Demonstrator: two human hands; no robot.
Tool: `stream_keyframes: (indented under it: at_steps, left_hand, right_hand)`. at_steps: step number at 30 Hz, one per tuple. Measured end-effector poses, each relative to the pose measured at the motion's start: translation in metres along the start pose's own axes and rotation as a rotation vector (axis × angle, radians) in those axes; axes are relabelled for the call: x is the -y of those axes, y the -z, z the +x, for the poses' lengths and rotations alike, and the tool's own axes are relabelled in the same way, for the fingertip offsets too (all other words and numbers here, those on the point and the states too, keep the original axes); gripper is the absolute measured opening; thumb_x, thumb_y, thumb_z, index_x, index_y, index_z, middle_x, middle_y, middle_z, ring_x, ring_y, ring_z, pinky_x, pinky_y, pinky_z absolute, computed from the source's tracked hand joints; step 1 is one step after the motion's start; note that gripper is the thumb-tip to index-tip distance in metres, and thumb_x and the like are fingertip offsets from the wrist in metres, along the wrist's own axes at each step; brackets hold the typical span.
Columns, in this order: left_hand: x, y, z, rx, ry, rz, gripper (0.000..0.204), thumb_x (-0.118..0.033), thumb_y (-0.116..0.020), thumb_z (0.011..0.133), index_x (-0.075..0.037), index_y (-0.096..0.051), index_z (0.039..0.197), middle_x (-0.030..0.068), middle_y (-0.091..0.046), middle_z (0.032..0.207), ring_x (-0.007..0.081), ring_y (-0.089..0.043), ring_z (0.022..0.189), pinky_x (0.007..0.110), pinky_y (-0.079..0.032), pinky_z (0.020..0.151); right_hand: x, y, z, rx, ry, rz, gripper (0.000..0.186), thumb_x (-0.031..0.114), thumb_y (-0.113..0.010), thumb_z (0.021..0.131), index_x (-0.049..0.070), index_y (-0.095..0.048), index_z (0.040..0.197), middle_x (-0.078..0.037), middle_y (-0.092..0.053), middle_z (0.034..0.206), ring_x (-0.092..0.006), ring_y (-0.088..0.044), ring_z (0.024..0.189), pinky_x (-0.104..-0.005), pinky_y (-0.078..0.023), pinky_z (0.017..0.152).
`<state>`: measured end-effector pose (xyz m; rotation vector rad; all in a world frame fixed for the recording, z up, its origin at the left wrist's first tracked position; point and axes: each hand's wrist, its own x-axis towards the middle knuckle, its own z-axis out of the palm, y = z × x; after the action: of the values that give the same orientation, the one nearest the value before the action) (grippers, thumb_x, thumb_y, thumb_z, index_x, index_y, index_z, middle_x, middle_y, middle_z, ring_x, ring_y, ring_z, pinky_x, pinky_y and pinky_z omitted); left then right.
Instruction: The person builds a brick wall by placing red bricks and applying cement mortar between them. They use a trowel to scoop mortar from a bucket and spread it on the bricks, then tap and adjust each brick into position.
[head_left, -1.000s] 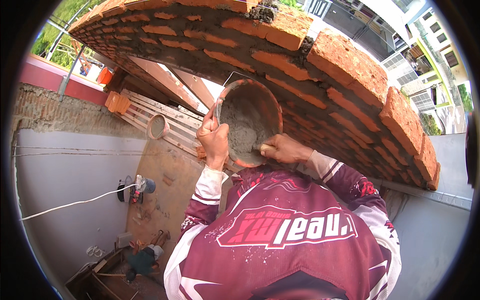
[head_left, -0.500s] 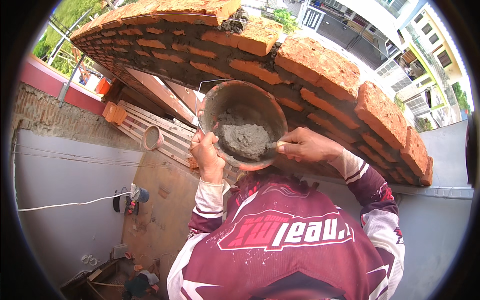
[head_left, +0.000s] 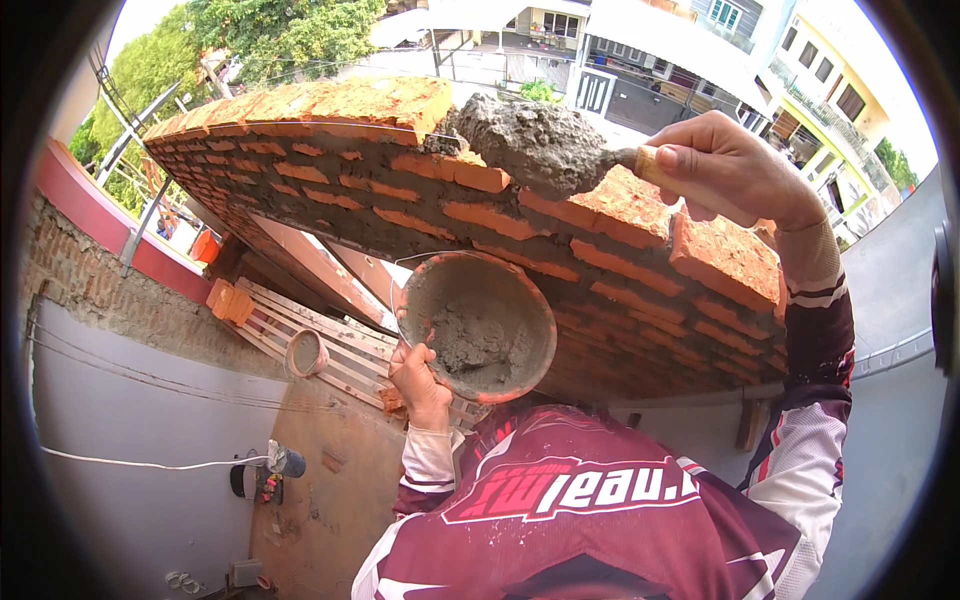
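Observation:
My left hand [head_left: 420, 385] grips the rim of a round bucket [head_left: 525, 310] with a thin wire handle and grey mortar [head_left: 470, 340] in it, held in front of the brick wall's inner face. At upper right, my right hand [head_left: 722, 165] is closed on the wooden handle [head_left: 650, 160] of a trowel. A large lump of grey mortar [head_left: 530, 140] sits on the trowel, hiding most of its blade, over the top course of orange bricks [head_left: 735, 260]. Whether that lump touches the wall is hard to tell.
Below left, a slatted wooden platform [head_left: 270, 310] carries stacked bricks [head_left: 230, 300] and a small bucket [head_left: 305, 353]. A white cable [head_left: 150, 463] crosses toward a dark container [head_left: 288, 460]. A pale wall [head_left: 120, 400] bounds the left. Trees and buildings show beyond the brick wall.
My right hand has risen from inside the bucket to over the wall top, lifting the loaded trowel. The view has shifted, showing more street; the person below has left view.

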<state>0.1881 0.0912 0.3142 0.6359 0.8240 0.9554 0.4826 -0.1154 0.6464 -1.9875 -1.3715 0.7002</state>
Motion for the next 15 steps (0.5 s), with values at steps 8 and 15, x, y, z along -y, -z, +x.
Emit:
stream_keyframes:
  at_steps: [8, 15]
  left_hand:
    - [0.015, 0.031, 0.013, -0.023, -0.063, 0.042, 0.029, 0.008, -0.053, 0.070, 0.004, -0.067, 0.095, 0.0063, -0.066, 0.099, 0.0175, -0.063, 0.088, 0.029, -0.051, 0.082]
    - [0.004, 0.034, 0.016, 0.000, -0.115, 0.075, 0.037, 0.009, -0.052, 0.071, 0.006, -0.070, 0.103, 0.0042, -0.067, 0.099, 0.0125, -0.061, 0.084, 0.026, -0.048, 0.077]
  right_hand:
    - [-0.013, -0.043, 0.072, -0.397, 0.158, -0.783, 0.044, 0.036, -0.054, 0.106, 0.001, -0.066, 0.082, -0.014, -0.059, 0.062, -0.0274, -0.062, 0.056, -0.0451, -0.051, 0.058]
    - [0.011, -0.056, 0.024, -0.709, 0.272, -0.930, 0.019, 0.017, -0.074, 0.090, 0.011, -0.070, 0.107, -0.012, -0.066, 0.085, -0.0329, -0.069, 0.074, -0.0433, -0.053, 0.063]
